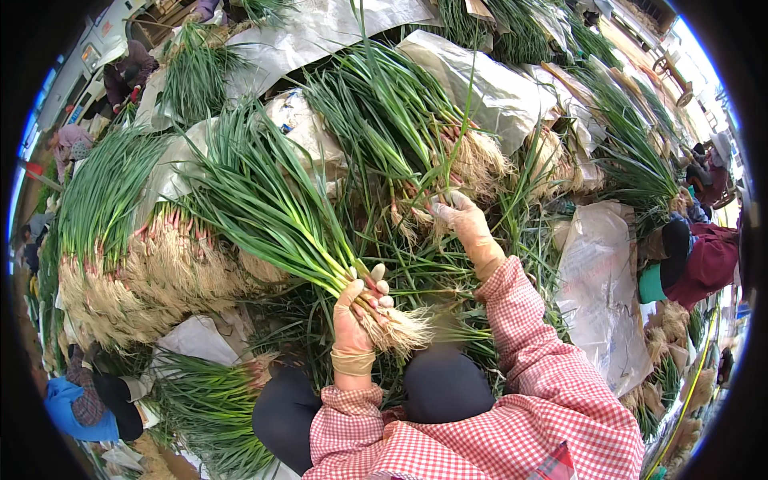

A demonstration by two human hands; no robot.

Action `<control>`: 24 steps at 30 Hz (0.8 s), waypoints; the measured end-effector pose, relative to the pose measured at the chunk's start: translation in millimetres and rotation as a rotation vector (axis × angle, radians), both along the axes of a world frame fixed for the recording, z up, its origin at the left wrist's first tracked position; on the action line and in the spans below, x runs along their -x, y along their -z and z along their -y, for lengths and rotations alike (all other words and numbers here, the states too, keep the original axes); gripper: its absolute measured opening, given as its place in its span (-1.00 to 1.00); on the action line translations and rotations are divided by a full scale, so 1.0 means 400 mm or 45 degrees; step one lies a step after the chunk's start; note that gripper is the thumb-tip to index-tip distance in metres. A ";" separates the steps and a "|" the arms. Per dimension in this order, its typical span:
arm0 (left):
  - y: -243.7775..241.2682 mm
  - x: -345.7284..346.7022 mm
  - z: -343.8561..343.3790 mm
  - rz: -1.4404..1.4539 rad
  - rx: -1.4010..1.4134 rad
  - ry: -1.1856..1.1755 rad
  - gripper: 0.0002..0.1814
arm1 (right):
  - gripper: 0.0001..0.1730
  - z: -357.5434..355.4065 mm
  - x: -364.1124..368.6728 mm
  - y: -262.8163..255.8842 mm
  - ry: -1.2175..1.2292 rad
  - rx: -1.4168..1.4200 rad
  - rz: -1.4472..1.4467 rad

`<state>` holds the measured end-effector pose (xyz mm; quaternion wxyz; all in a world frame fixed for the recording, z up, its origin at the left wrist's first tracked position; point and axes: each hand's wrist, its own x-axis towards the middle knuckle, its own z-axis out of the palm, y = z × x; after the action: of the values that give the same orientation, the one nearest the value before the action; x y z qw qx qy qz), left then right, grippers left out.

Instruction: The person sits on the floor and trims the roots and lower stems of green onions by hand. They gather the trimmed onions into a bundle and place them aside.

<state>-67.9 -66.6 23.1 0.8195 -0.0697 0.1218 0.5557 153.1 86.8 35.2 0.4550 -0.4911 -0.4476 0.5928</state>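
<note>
My left hand, in a pale rubber glove, grips a bunch of green garlic by its reddish stem bases. The long leaves fan out to the upper left, and the pale roots hang out on the right side of the hand. Farther forward, my right hand, gloved too, has thumb and fingers closed on a green garlic stem at the lower edge of a loose heap of green garlic. Its fingertips are partly hidden among stems and roots.
Rooted bundles lie stacked at left, with another bundle by my left knee. Loose leaves cover the ground ahead. Plastic sheeting lies at right. Other people sit at right, lower left and upper left.
</note>
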 end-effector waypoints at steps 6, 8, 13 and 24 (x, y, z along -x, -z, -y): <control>-0.068 -0.012 0.034 -0.456 0.072 -0.266 -0.62 | -0.72 0.178 -0.027 -0.045 -0.010 0.252 -0.254; -0.049 -0.039 0.027 -0.666 0.106 -0.292 -0.79 | -0.77 0.217 0.011 0.041 -0.092 0.403 -0.147; 0.010 -0.048 0.051 -0.634 0.170 -0.098 -0.71 | -0.74 0.305 0.131 0.064 -0.214 -0.537 0.710; -0.001 -0.042 0.061 -0.724 0.151 -0.107 -0.69 | -0.13 0.220 -0.104 0.027 0.229 -0.608 1.208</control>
<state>-51.2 -90.9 23.5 0.7231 0.0361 0.3760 0.5783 194.7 -1.3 24.3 0.3506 -0.6243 -0.6826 0.1463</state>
